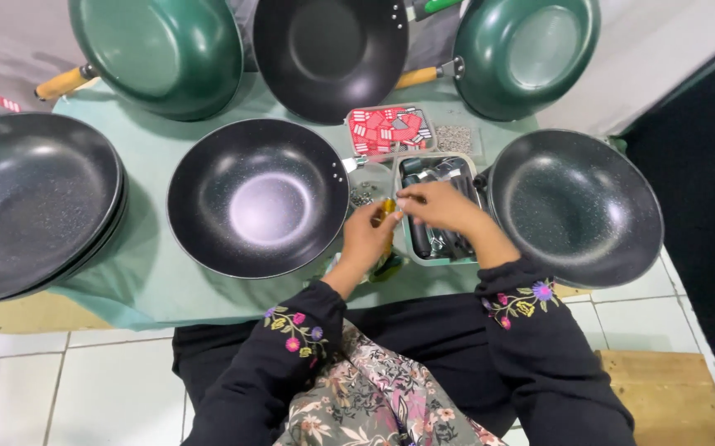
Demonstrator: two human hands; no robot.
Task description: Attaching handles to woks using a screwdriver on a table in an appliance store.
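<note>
Both grips pinch a small yellow part (387, 206); left hand (367, 238) below, right hand (441, 206) bent inward.

I sit at a low table (151, 272) covered in a pale green cloth (147, 157), set on a white tiled floor (68, 388). Straight ahead lies a black wok (256, 198), speckled inside. On my left sits a stack of dark pans (31, 202); on my right another black wok (576, 206) overhangs the edge. Along the far side three more lean up — a green one (159, 49), a black one (331, 54), a green one (527, 54). Between the near woks lie a tray of dark handles (440, 239), a small tub of screws (367, 186) and a red-and-white packet (388, 130).
</note>
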